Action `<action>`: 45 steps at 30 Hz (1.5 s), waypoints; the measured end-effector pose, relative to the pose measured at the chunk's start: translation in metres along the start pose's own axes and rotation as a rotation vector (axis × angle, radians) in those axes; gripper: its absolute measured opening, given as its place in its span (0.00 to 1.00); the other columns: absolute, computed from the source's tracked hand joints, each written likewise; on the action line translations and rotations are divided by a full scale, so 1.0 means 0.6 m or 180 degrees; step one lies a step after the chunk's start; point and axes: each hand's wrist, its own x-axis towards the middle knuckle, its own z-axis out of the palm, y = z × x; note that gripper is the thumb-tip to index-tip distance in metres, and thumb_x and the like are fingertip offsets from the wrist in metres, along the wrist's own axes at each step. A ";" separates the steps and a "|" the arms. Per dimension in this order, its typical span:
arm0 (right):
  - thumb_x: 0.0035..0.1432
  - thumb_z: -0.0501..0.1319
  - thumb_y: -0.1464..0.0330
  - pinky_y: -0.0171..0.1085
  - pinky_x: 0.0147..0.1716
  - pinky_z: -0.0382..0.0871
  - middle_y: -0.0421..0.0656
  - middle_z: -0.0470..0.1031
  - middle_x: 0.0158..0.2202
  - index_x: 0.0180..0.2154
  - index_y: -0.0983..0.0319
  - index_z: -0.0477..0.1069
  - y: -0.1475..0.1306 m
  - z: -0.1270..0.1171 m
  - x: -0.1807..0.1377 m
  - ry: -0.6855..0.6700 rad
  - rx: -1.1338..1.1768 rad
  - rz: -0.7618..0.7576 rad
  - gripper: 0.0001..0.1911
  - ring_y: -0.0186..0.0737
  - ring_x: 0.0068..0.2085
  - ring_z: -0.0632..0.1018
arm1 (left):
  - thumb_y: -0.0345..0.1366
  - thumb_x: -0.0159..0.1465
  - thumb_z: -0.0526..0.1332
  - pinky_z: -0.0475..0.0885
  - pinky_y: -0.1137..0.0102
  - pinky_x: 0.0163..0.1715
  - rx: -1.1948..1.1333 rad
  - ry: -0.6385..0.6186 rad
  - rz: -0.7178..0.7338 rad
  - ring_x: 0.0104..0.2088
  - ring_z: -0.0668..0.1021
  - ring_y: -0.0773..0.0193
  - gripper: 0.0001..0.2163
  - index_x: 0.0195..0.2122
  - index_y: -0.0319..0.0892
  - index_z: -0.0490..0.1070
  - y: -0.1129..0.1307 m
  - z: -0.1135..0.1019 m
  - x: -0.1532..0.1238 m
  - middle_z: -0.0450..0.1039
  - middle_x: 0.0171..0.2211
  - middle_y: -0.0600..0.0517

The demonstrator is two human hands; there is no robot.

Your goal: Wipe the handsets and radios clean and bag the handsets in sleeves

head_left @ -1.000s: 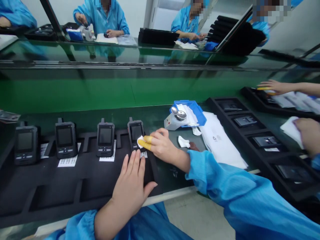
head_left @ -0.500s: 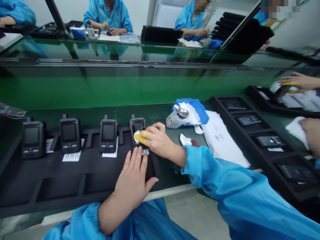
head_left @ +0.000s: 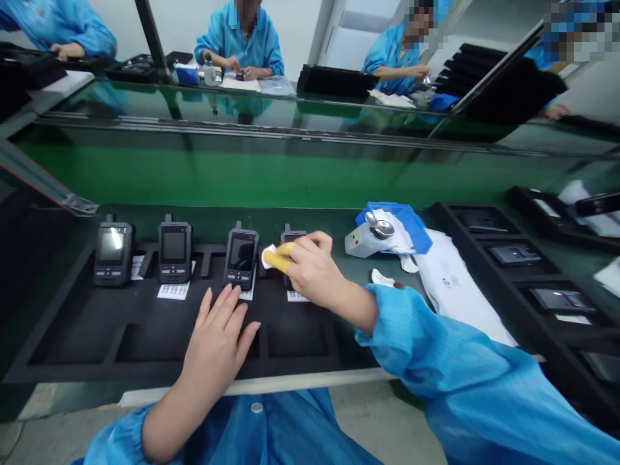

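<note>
Several black handheld devices with small screens and stubby antennas stand in a row along a black tray [head_left: 77,332]. My left hand [head_left: 216,339] is spread flat, its fingertips at the lower edge of the third device [head_left: 241,253], which leans slightly. Yellow finger covers are on my right hand [head_left: 314,268], which pinches a folded white wipe [head_left: 267,257] just right of that device. Behind my right hand, the fourth device [head_left: 293,235] is mostly hidden. Further left are the first device [head_left: 113,255] and the second device [head_left: 175,253]. White printed labels [head_left: 173,290] lie below the devices.
A white pump bottle [head_left: 363,240] stands against a blue bin [head_left: 419,236] of white wipes. White cloths [head_left: 455,284] and a crumpled wipe [head_left: 382,278] lie nearby. Another black tray [head_left: 489,265] with devices is at right. Co-workers in blue sit beyond the green partition [head_left: 242,171].
My left hand has moved from the fourth device to the third, which now sits tilted. My right hand has lifted the wipe off the fourth device toward the third. The view has shifted left.
</note>
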 end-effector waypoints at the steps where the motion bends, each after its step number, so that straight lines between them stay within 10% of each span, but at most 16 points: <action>1: 0.64 0.50 0.74 0.44 0.44 0.46 0.42 0.76 0.35 0.41 0.57 0.75 0.000 0.010 0.022 -0.0009 -0.0018 0.0030 0.15 0.38 0.38 0.67 | 0.37 0.66 0.51 0.62 0.47 0.56 0.0090 -0.0062 -0.0028 0.54 0.72 0.48 0.14 0.42 0.36 0.72 -0.007 0.001 -0.003 0.72 0.52 0.37; 6: 0.64 0.49 0.73 0.45 0.45 0.44 0.44 0.74 0.34 0.40 0.60 0.75 -0.010 0.053 0.085 -0.0207 0.0024 0.0263 0.15 0.40 0.39 0.67 | 0.40 0.67 0.50 0.62 0.46 0.56 0.0259 -0.0372 -0.0059 0.57 0.69 0.47 0.17 0.47 0.34 0.70 -0.013 0.009 -0.003 0.67 0.56 0.35; 15: 0.64 0.52 0.72 0.44 0.44 0.48 0.41 0.75 0.33 0.40 0.61 0.74 -0.062 0.046 0.036 -0.0152 0.0119 -0.0506 0.12 0.38 0.37 0.67 | 0.43 0.67 0.47 0.66 0.51 0.54 0.0270 -0.0218 0.0012 0.56 0.70 0.48 0.20 0.47 0.32 0.69 -0.012 0.020 -0.005 0.70 0.53 0.34; 21: 0.65 0.49 0.74 0.45 0.47 0.43 0.41 0.75 0.34 0.38 0.60 0.74 -0.035 0.060 0.097 -0.0243 -0.0361 0.0037 0.15 0.38 0.38 0.67 | 0.42 0.67 0.48 0.66 0.50 0.54 0.0278 -0.0302 0.0005 0.57 0.69 0.47 0.19 0.47 0.31 0.68 -0.010 0.021 -0.004 0.67 0.55 0.32; 28: 0.63 0.52 0.72 0.44 0.44 0.47 0.40 0.74 0.32 0.37 0.60 0.74 -0.081 0.051 0.042 -0.0088 0.0048 -0.0468 0.12 0.38 0.37 0.66 | 0.40 0.66 0.50 0.66 0.50 0.55 0.0077 -0.0362 -0.0058 0.57 0.69 0.46 0.18 0.47 0.30 0.67 -0.011 0.023 -0.006 0.68 0.54 0.31; 36: 0.64 0.51 0.73 0.44 0.44 0.45 0.41 0.75 0.33 0.41 0.59 0.75 -0.009 0.064 0.057 0.0029 -0.0244 0.0039 0.14 0.37 0.37 0.66 | 0.39 0.65 0.52 0.65 0.49 0.55 -0.0053 -0.0419 -0.0123 0.59 0.67 0.46 0.15 0.47 0.33 0.66 -0.011 0.024 -0.008 0.65 0.57 0.32; 45: 0.58 0.56 0.75 0.42 0.43 0.48 0.40 0.75 0.32 0.38 0.61 0.76 -0.095 0.036 -0.010 -0.0270 0.0559 -0.0160 0.11 0.37 0.35 0.67 | 0.38 0.65 0.51 0.66 0.49 0.54 0.0012 -0.0286 -0.0062 0.57 0.69 0.46 0.15 0.48 0.33 0.66 -0.016 0.029 -0.008 0.66 0.56 0.32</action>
